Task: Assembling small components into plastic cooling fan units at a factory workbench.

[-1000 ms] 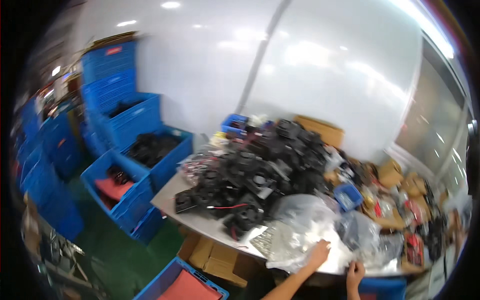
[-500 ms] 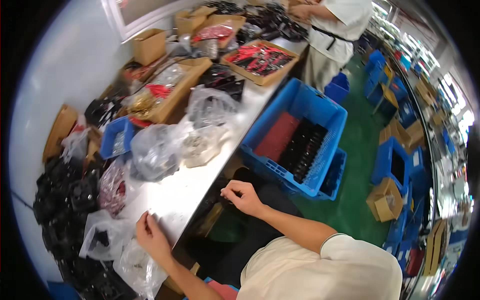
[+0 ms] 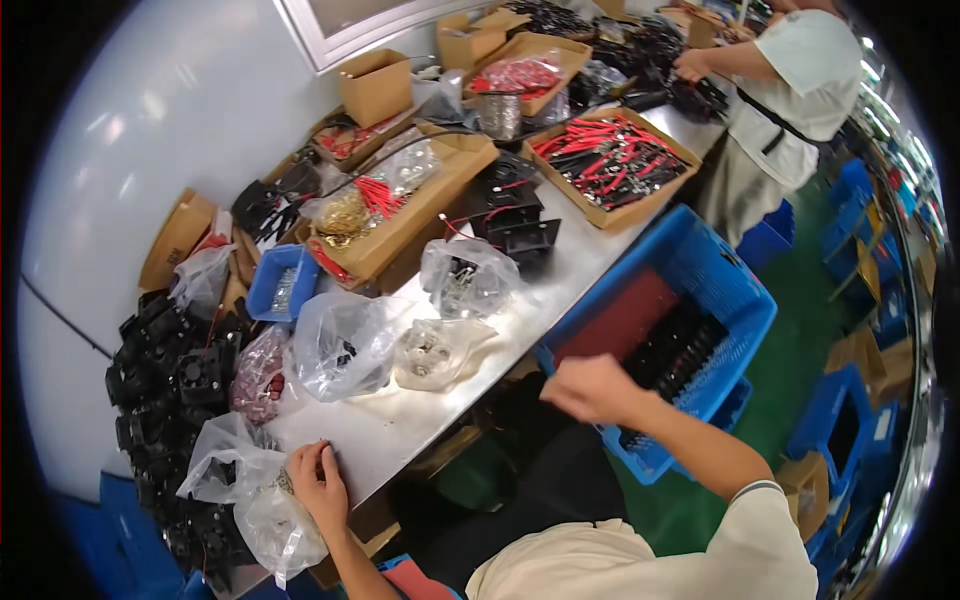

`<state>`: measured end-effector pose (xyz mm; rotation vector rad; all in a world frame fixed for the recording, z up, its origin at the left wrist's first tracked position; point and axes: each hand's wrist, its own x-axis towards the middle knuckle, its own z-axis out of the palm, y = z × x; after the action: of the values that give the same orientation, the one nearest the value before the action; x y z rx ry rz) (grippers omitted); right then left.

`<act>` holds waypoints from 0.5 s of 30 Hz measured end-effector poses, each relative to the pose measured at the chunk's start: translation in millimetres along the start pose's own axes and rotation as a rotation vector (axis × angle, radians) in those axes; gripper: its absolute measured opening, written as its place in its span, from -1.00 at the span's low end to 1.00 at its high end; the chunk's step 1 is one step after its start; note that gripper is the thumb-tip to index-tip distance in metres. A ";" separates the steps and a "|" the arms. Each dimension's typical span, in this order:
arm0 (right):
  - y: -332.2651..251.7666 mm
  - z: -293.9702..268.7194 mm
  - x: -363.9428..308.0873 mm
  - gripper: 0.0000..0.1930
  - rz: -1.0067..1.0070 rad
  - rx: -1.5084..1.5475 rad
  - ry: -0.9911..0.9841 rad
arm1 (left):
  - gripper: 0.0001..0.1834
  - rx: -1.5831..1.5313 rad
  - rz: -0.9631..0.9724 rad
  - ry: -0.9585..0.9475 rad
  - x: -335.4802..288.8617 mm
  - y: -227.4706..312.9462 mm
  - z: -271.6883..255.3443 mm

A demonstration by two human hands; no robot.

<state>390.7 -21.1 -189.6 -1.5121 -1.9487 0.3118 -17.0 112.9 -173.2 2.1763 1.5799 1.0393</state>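
My left hand (image 3: 318, 488) rests at the near edge of the metal table (image 3: 400, 435), its fingers curled together. A tiny dark bit shows at the fingertips, too small to name. Beside it lie clear plastic bags (image 3: 278, 525) with small parts inside. My right hand (image 3: 592, 390) is in the air off the table's edge, in front of a blue crate (image 3: 745, 300). Its fingers are bent in and slightly blurred, and whatever they hold is hidden. Ahead on the table sit a clear bag (image 3: 345, 350) and a bag of small metal parts (image 3: 432, 352).
Black fans (image 3: 200, 372) are heaped at the left. A blue bin of small parts (image 3: 282, 283), a long cardboard tray (image 3: 400, 220) and a box of red and black cables (image 3: 615, 165) line the table. A co-worker (image 3: 790, 100) stands at the far end.
The view has swung, so the table and crate appear farther right and lower. My right hand has moved right, over toward the crate's near side. My left hand stays at the table edge.
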 end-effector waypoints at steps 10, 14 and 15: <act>79.6 -97.2 161.3 -0.80 0.151 0.298 0.815 | -0.85 0.135 -0.006 0.031 1.5 11.6 -1.5; 163.7 -101.2 196.0 -0.60 0.173 -0.311 0.488 | -0.86 0.079 -0.050 0.035 2.8 11.2 3.6; 175.5 -102.7 202.1 -0.51 0.162 -0.657 0.321 | -0.86 0.071 -0.048 0.040 3.7 12.1 3.8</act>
<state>564.2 201.3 -138.1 -1.9802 -1.7486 -0.5315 -5.1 112.5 -167.4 2.1643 1.7033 1.0341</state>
